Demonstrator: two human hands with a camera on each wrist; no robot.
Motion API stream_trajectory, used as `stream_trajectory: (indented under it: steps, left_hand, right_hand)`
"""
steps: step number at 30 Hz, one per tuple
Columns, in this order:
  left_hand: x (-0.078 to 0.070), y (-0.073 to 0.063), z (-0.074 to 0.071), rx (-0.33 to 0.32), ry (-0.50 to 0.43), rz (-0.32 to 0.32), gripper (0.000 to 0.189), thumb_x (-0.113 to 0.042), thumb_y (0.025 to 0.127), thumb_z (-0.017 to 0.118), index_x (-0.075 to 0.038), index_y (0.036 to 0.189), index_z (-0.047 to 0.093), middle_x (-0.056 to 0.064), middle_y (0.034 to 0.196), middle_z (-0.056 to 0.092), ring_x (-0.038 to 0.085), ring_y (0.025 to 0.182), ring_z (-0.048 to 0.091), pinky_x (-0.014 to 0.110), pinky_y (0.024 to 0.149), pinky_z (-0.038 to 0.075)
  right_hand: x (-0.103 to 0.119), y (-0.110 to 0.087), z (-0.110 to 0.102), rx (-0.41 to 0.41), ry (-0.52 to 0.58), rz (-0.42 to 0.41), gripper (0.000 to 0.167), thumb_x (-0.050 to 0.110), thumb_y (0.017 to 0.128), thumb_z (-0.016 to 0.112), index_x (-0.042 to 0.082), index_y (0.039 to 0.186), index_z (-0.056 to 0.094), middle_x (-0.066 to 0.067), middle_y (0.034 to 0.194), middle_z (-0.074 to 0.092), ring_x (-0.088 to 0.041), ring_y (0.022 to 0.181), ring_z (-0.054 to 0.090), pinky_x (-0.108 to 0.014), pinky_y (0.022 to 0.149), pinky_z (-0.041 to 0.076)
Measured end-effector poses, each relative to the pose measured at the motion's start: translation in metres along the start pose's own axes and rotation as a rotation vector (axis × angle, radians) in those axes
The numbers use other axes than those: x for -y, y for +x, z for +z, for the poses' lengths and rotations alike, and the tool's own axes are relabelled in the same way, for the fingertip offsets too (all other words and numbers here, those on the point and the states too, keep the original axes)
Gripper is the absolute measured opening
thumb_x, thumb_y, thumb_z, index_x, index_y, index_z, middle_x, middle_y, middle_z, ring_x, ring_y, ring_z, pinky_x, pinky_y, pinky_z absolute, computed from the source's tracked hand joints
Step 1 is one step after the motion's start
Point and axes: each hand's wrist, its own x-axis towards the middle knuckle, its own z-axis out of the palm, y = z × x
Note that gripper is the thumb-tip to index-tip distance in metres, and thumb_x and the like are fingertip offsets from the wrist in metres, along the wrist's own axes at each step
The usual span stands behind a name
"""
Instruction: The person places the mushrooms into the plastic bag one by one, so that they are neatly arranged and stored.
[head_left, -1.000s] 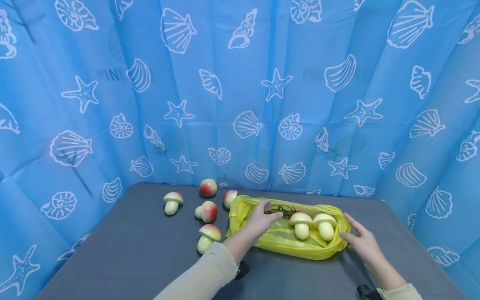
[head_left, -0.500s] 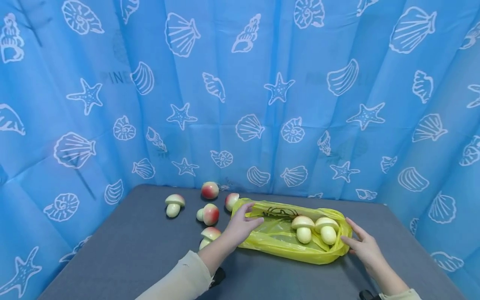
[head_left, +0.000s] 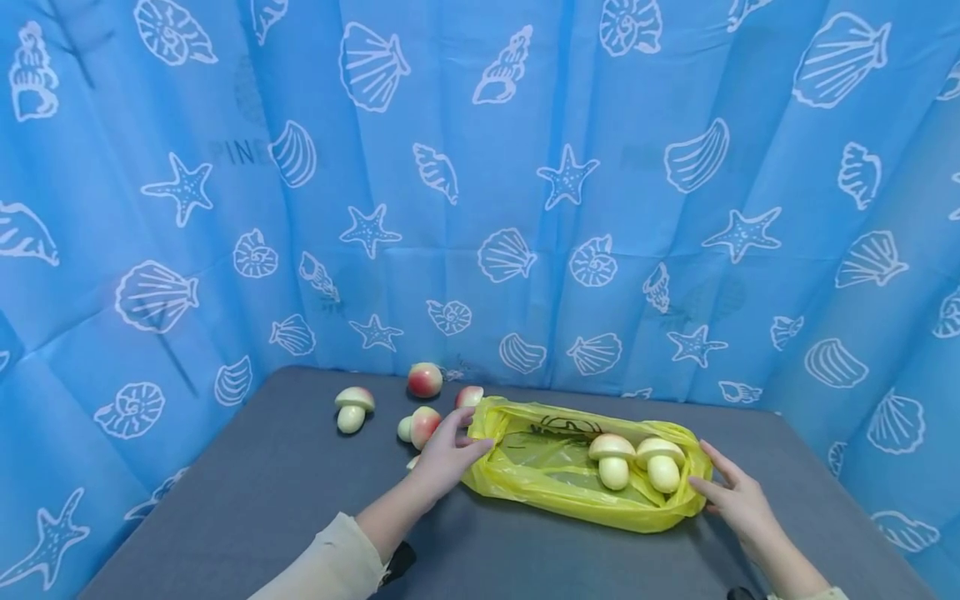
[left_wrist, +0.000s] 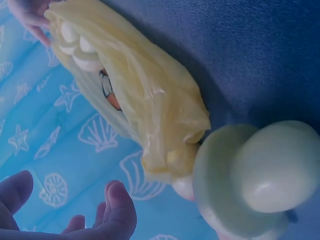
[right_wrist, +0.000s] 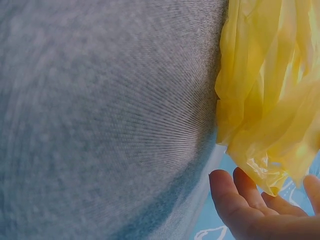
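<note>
A yellow plastic bag (head_left: 570, 504) lies on the table with its mouth spread wide. Two toy mushrooms (head_left: 612, 471) rest in its right half, side by side. My left hand (head_left: 444, 454) is at the bag's left end, holding nothing, its thumb and fingers apart; whether it touches the bag is unclear. At the bag's right end is my right hand (head_left: 742, 500), thumb and fingers spread about the rim. In the right wrist view the bag's crumpled end hangs over the loosely bent fingers (right_wrist: 227, 192). A large toy mushroom (left_wrist: 277, 170) fills the left wrist view's lower right.
Several red-and-cream toy mushrooms lie left of the bag: one with its stem toward me (head_left: 352, 410), a round red one (head_left: 425, 380), another on its side (head_left: 422, 427), and one partly behind the bag (head_left: 469, 396). A blue shell-print curtain (head_left: 480, 208) borders the grey table (head_left: 247, 500).
My left hand has moved left, from over the bag's inside to its left end, now hiding most of the nearest loose mushroom. The right hand stays at the bag's right end.
</note>
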Motion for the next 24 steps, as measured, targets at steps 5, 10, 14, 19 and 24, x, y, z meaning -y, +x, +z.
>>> stream_trajectory:
  steps: [5,10,14,19,24]
  left_hand:
    - [0.001,-0.001,-0.009,-0.005,0.0,-0.038,0.062,-0.021,0.094,0.066,0.0,0.145,0.037,0.022,0.143,0.041,0.035,0.117,0.052,0.045,0.084,0.052]
    - [0.005,-0.001,-0.017,-0.026,0.027,-0.042,0.059,-0.022,0.094,0.066,-0.001,0.143,0.041,0.02,0.138,0.046,0.036,0.118,0.051,0.046,0.089,0.05]
    - [0.01,-0.002,-0.024,-0.042,0.047,-0.039,0.059,-0.024,0.093,0.067,-0.001,0.142,0.043,0.018,0.135,0.049,0.036,0.118,0.05,0.047,0.09,0.049]
    - [0.013,-0.004,-0.031,-0.063,0.058,-0.048,0.06,-0.025,0.093,0.068,0.0,0.142,0.043,0.02,0.137,0.05,0.036,0.12,0.05,0.047,0.093,0.048]
    - [0.015,-0.005,-0.035,-0.062,0.062,-0.041,0.061,-0.025,0.091,0.07,0.0,0.141,0.045,0.02,0.136,0.051,0.035,0.119,0.051,0.048,0.093,0.048]
  right_hand:
    - [0.0,0.0,-0.001,0.002,0.001,-0.015,0.079,0.03,0.101,0.054,0.008,0.155,0.002,-0.031,0.155,-0.007,-0.056,0.135,0.015,-0.056,0.092,0.043]
    - [-0.002,0.0,-0.002,0.003,-0.004,-0.023,0.079,0.031,0.1,0.054,0.007,0.155,0.002,-0.031,0.155,-0.006,-0.056,0.135,0.015,-0.054,0.091,0.045]
    - [-0.003,0.0,-0.002,0.003,-0.003,-0.018,0.079,0.031,0.1,0.054,0.007,0.155,0.002,-0.031,0.155,-0.006,-0.056,0.135,0.014,-0.055,0.091,0.045]
    - [-0.004,0.0,-0.003,0.004,0.001,-0.013,0.079,0.03,0.101,0.054,0.007,0.155,0.002,-0.032,0.154,-0.007,-0.057,0.135,0.013,-0.055,0.091,0.045]
    - [-0.005,0.0,-0.003,0.005,0.005,-0.013,0.078,0.029,0.101,0.054,0.008,0.155,0.002,-0.031,0.155,-0.008,-0.057,0.136,0.011,-0.055,0.092,0.044]
